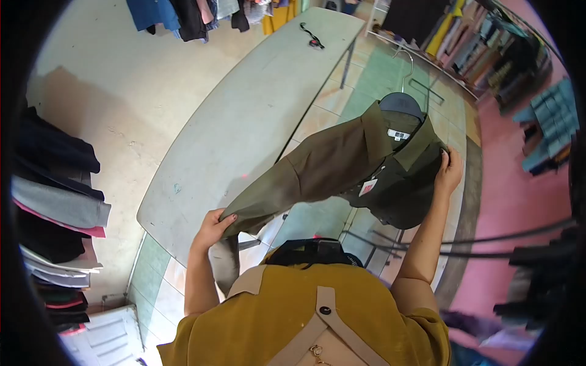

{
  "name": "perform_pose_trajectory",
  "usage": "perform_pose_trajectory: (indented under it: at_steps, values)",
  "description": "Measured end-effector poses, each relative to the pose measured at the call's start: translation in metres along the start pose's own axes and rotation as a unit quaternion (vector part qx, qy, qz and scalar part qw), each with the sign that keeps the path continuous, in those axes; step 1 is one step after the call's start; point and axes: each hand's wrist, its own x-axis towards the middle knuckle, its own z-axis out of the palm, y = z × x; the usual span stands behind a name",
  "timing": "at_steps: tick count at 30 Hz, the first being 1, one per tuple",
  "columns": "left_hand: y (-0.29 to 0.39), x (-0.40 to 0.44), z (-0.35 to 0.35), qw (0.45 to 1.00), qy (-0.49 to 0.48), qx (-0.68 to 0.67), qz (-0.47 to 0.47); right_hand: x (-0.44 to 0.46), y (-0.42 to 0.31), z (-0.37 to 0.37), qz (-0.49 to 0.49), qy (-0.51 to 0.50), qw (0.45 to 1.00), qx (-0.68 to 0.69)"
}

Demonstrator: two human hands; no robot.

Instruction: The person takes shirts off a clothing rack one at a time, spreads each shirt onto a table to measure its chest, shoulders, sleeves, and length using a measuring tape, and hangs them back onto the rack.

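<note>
An olive-green collared shirt (pixel 332 152) hangs on a black hanger (pixel 400 104) with a metal hook, held up in front of me. Its neck label (pixel 398 135) and a white-and-red tag (pixel 368 186) face me. My left hand (pixel 212 228) is closed around one sleeve, pulling it out to the left; the sleeve's end droops below the fist. At the opposite shoulder, my right hand (pixel 450 172) pinches the fabric, fingers partly behind it. The shirt's lower part is bunched and partly out of sight.
A long pale table (pixel 244 116) stands beyond the shirt, with a small black strap-like item (pixel 313 38) at its far end. Folded clothes (pixel 58 207) are stacked at left. Clothing racks (pixel 482 52) line the back and right. Black bars (pixel 488 244) stick out at right.
</note>
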Motion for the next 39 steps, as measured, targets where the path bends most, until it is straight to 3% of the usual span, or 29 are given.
perform_pose_trajectory:
  at_steps: [2, 6, 15, 21, 23, 25, 27, 29, 31, 33, 34, 37, 39]
  values:
    - [0.031, -0.011, 0.005, 0.995, 0.034, 0.096, -0.002, 0.038, 0.003, 0.026, -0.038, -0.001, 0.999, 0.025]
    - [0.064, -0.031, 0.005, 0.988, 0.136, 0.076, 0.009, 0.109, -0.017, 0.082, -0.103, -0.022, 0.988, 0.114]
    - [0.079, -0.069, -0.026, 0.926, 0.354, 0.12, 0.052, 0.218, -0.174, 0.189, -0.26, 0.018, 0.92, 0.293]
    - [0.079, -0.08, -0.039, 0.866, 0.486, 0.094, 0.067, 0.239, -0.265, 0.235, -0.291, -0.033, 0.912, 0.287]
    - [0.078, -0.079, -0.053, 0.864, 0.488, 0.107, 0.062, 0.239, -0.292, 0.269, -0.303, -0.041, 0.894, 0.327]
    - [0.08, -0.068, -0.061, 0.813, 0.556, 0.17, 0.034, 0.229, -0.327, 0.294, -0.308, -0.058, 0.887, 0.338]
    - [0.069, -0.059, -0.073, 0.762, 0.59, 0.257, -0.07, 0.217, -0.364, 0.336, -0.349, -0.098, 0.862, 0.355]
    - [0.05, -0.023, -0.06, 0.606, 0.68, 0.389, -0.135, 0.186, -0.4, 0.387, -0.396, -0.165, 0.848, 0.311]
    - [0.038, 0.029, -0.03, 0.55, 0.697, 0.453, -0.082, 0.127, -0.407, 0.42, -0.443, -0.192, 0.835, 0.266]
    - [0.029, 0.09, 0.018, 0.606, 0.609, 0.504, -0.093, 0.083, -0.383, 0.43, -0.454, -0.302, 0.798, 0.257]
    - [0.022, 0.118, 0.039, 0.677, 0.555, 0.482, -0.043, 0.063, -0.361, 0.435, -0.428, -0.346, 0.797, 0.249]
    - [-0.014, 0.19, 0.102, 0.728, 0.462, 0.412, -0.296, 0.02, -0.29, 0.454, -0.443, -0.428, 0.769, 0.171]
    - [-0.041, 0.204, 0.112, 0.695, 0.458, 0.431, -0.349, 0.01, -0.259, 0.472, -0.453, -0.464, 0.744, 0.157]
